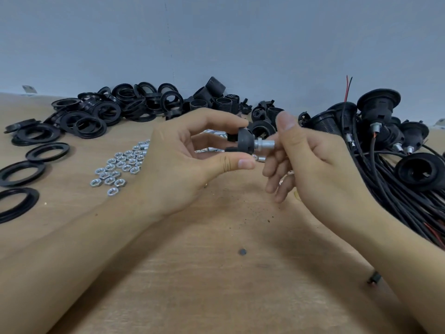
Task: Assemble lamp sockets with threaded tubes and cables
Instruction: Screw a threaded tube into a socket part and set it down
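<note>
Left grip [192, 150] pinched on a black socket cap [243, 141], thumb below and fingertips above, raised above the middle of the bench [204, 273]. Threaded tube [266, 142] sticking out of the cap toward the right, silver, with a nut [258, 142] seated against the cap. Right grip [310, 160] just beside the tube's free end, fingers curled loosely, thumb raised above the tube; cannot tell whether fingertips actually touch the tube. Loose hex nuts [118, 166] scattered on the bench to the left of the left wrist. More silver tubes [215, 134] lying behind the left hand, partly hidden. Black threaded rings [96, 114] heaped far left, a few flat ones apart near the edge. Socket bodies [212, 97] piled against the back wall [216, 39]. Finished sockets with black cables [390, 165] bundled on the right, red wire ends poking up.
</note>
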